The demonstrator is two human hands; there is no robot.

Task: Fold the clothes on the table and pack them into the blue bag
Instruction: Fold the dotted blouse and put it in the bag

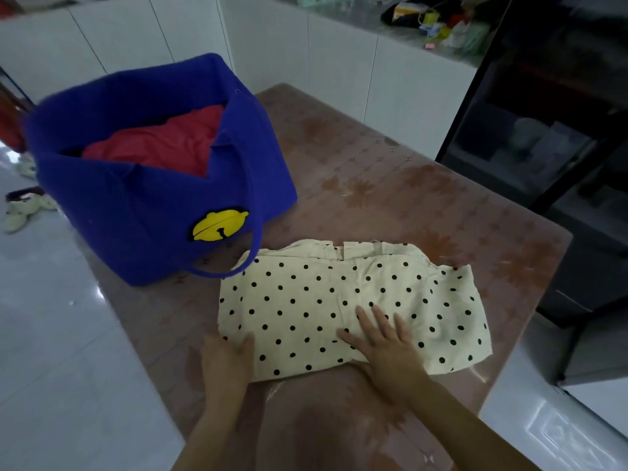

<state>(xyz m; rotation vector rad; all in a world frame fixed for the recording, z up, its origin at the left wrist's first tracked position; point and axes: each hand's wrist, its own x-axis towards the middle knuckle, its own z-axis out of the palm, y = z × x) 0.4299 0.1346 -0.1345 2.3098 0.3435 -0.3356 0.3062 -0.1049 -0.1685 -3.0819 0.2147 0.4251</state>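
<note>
Mid-fold: cream polka-dot garment (353, 307) at six o'clock on worktop (407, 198), blue bag (153, 205) at ten. Flat on it, right hand (384, 348), fingers (380, 319) spread; pinching its nine o'clock edge, left hand (227, 358). Next, probably folding that edge over toward three.

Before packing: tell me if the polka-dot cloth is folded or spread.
Folded: polka-dot cloth forms a compact rectangle, layers showing at its far edge.

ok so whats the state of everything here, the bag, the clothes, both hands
cream cloth with black polka dots, folded flat on the brown patterned table
blue felt bag, upright, top open, handle over the cloth's far left corner
red garment, lying inside the bag
left hand, at the cloth's near left corner, thumb on top, fingers hidden
right hand, fingers spread, pressing flat on the cloth
</note>
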